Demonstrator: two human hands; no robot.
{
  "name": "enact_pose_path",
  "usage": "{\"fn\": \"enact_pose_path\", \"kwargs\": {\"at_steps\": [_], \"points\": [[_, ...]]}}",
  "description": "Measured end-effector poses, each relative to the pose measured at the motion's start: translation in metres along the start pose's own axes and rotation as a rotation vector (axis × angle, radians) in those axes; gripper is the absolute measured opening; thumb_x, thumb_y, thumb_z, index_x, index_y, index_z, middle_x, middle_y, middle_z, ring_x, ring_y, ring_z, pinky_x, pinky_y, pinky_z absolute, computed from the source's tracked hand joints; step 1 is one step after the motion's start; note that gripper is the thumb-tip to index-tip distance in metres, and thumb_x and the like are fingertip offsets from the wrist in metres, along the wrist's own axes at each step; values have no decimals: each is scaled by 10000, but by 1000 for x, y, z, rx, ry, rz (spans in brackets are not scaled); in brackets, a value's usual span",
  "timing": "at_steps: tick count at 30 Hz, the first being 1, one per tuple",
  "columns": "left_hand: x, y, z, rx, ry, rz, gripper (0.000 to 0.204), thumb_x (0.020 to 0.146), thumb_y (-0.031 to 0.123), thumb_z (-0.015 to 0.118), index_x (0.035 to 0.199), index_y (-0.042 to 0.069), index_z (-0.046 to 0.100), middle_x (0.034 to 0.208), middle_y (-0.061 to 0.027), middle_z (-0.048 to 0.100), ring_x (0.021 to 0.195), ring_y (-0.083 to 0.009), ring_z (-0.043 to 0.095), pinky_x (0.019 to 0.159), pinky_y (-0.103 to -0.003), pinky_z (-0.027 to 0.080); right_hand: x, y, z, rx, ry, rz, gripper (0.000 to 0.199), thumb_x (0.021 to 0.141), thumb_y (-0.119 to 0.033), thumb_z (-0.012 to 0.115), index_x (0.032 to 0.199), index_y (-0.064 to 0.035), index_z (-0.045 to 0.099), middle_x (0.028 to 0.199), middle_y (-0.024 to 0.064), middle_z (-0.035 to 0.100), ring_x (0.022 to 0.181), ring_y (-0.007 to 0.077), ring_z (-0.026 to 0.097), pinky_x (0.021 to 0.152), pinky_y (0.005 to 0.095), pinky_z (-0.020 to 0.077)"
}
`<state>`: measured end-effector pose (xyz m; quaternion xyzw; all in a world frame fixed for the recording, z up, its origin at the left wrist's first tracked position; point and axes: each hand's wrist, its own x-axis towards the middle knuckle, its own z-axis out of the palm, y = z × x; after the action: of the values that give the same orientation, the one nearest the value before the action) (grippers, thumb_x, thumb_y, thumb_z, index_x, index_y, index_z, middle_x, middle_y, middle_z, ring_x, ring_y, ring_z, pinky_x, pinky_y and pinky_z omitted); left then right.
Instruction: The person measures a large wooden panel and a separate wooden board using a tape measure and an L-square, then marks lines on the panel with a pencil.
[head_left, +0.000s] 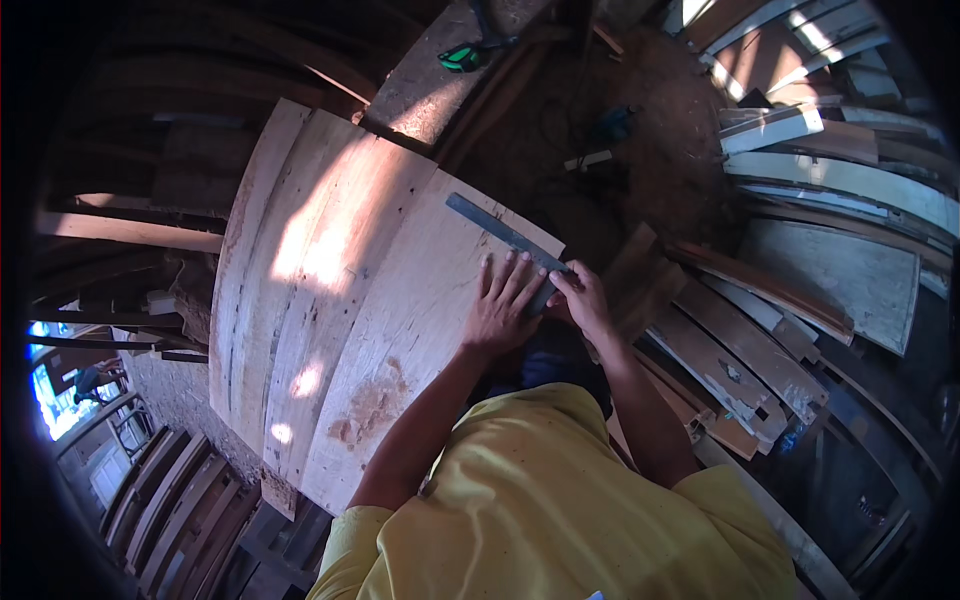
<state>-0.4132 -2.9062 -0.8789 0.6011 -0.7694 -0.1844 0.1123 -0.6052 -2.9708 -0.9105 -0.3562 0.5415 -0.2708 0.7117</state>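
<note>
A wide pale wooden panel (400, 270), made of several joined boards, lies in front of me. Along its right-hand end rests a dark metal try square (495, 225), its long blade on the wood and its shorter arm by the near edge. My left hand (502, 312) lies on the panel with fingers stretched and spread, the fingertips close to the blade and the shorter arm. At the corner of the square, my right hand (585, 300) has its fingers closed on the tool; its lower fingers are partly hidden.
Beyond the panel, a speckled board (430, 95) carries a green and black tool (460, 58). Planks and frames (740, 370) are piled at the right, with a pale flat panel (835, 275) among them. More boards (175, 500) stand at the lower left.
</note>
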Motion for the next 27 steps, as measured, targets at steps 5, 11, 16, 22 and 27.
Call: {"fn": "enact_pose_path", "kwargs": {"at_steps": [5, 11, 16, 22, 27], "points": [[1, 2, -1, -11, -2, -21, 905, 841, 440, 761, 1651, 246, 405, 1721, -114, 352, 1618, -357, 267, 1318, -644, 115, 2, 2, -2, -16, -7, -19, 137, 1068, -166, 676, 1040, -40, 629, 873, 26, 702, 655, 83, 679, 601, 235, 562], [1, 4, -4, -22, -4, -45, 918, 835, 441, 751, 1657, 247, 392, 1730, -109, 344, 1619, -345, 271, 1321, -632, 122, 5, 6, -4, 15, -17, 3, 173, 1078, -200, 669, 1071, -31, 632, 872, 31, 717, 631, 81, 682, 568, 235, 562], [2, 4, -7, -36, 12, -54, 926, 840, 436, 745, 1660, 207, 383, 1735, -113, 335, 1622, -336, 266, 1322, -624, 120, 6, 4, -3, 21, -17, 5, 178, 1074, -211, 674, 1069, -39, 628, 865, 26, 705, 628, 80, 681, 571, 235, 567], [3, 7, -13, -87, 17, -74, 964, 827, 436, 756, 1664, 152, 369, 1738, -124, 327, 1623, -333, 266, 1326, -608, 112, 2, 1, 2, 51, 8, 9, 197, 1071, -248, 674, 1065, -56, 633, 845, -6, 675, 612, 69, 663, 566, 234, 565], [2, 8, -13, -83, 28, -77, 990, 819, 449, 747, 1674, 156, 346, 1735, -111, 336, 1616, -322, 280, 1333, -595, 101, 1, -2, 3, 46, 30, 28, 213, 1065, -264, 684, 1052, -57, 635, 840, -7, 673, 613, 64, 657, 558, 239, 561]]}}
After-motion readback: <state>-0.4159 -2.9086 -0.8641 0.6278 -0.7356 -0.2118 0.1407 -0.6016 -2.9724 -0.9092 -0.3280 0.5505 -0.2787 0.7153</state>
